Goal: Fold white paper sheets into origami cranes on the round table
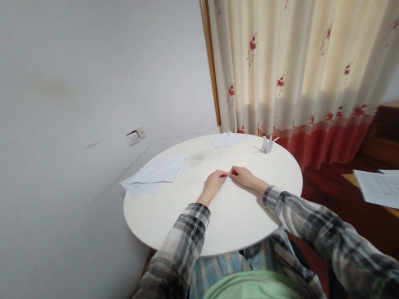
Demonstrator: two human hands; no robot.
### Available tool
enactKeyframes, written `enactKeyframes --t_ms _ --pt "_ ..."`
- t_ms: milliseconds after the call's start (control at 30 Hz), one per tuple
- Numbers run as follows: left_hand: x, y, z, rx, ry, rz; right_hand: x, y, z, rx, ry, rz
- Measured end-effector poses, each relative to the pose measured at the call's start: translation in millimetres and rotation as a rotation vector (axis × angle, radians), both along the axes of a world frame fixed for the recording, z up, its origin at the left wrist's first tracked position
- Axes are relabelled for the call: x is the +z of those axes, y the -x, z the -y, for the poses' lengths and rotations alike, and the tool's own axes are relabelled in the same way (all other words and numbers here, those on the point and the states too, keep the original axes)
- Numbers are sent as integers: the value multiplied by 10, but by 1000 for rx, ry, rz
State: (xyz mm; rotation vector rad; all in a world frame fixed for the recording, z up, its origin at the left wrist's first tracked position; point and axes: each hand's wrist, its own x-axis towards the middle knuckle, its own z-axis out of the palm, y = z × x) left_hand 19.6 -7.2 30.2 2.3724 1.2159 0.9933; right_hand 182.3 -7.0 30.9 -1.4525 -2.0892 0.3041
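Observation:
Over the middle of the round white table point(179, 224), my two hands meet at a small piece of folded white paper point(227, 177). My left hand point(216, 182) pinches its left side between thumb and fingers. From the right, my right hand point(241, 176) pinches it too, its fingertips almost touching those of the left. Most of the paper is hidden by the fingers, so its shape cannot be made out. Farther back on the right stands a folded paper crane point(267, 145).
A stack of white paper sheets point(155, 173) lies at the table's left edge, and paper scraps point(226, 139) lie at the back. The wall point(62, 184) is close on the left, a flowered curtain point(282, 53) behind. Printed sheets point(395, 189) rest on wooden furniture at right.

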Motion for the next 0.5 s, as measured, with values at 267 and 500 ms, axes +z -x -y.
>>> enactKeyframes --t_ms 267,500 --pt "52 -26 65 35 -78 -226 -6 9 4 -14 -21 33" --pt "124 -74 219 93 -137 -376 -42 -1 20 -20 -85 63"
